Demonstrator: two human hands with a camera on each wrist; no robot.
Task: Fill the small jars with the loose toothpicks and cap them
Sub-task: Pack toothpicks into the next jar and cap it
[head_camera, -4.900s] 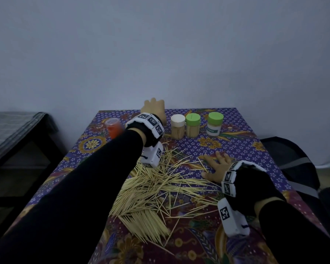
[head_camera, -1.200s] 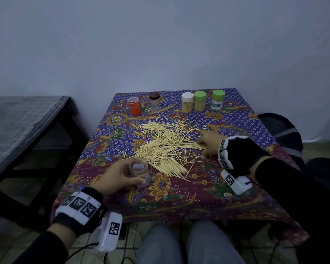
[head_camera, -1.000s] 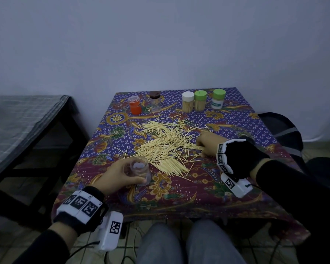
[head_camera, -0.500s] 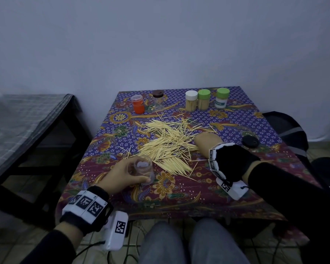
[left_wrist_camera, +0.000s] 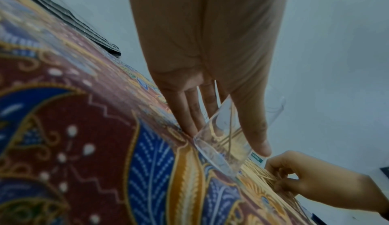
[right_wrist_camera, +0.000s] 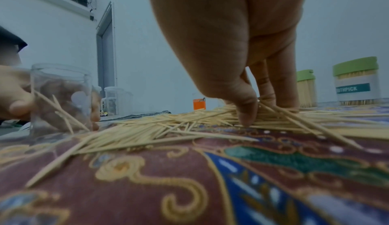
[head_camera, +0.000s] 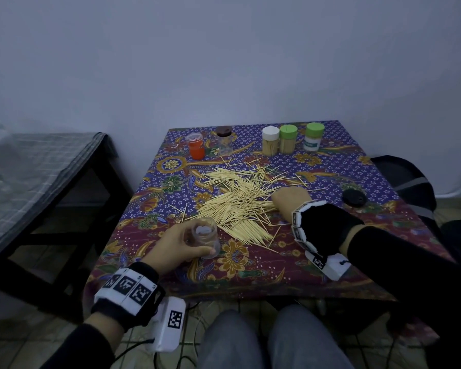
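A person sits at a surface (head_camera: 330,166) draped in a patterned batik cloth, a heap of loose toothpicks (head_camera: 240,198) spread across the middle of the frame. The left hand (head_camera: 176,246), at lower centre, has its fingers (left_wrist_camera: 189,112) and thumb wrapped around an open clear jar (head_camera: 205,237) that stands on the cloth just below and left of the heap; a few toothpicks lean inside it. The right hand (head_camera: 290,201), at centre right, reaches into the heap's right edge, its thumb and fingers (right_wrist_camera: 248,110) pinching together on a small bunch of sticks pressed against the cloth.

Along the far edge, in the upper part of the frame, stand three capped jars filled with toothpicks: a white-lidded jar (head_camera: 270,141), a green-lidded jar (head_camera: 288,139) touching it, and a labelled green-lidded jar (head_camera: 314,136) just to their right. To the upper left stand an orange jar (head_camera: 196,146) and a brown-lidded jar (head_camera: 225,139). A black lid (head_camera: 354,198) lies on the cloth at right, apart from the heap. A dark bench (head_camera: 37,182) with checked cloth fills the left side.
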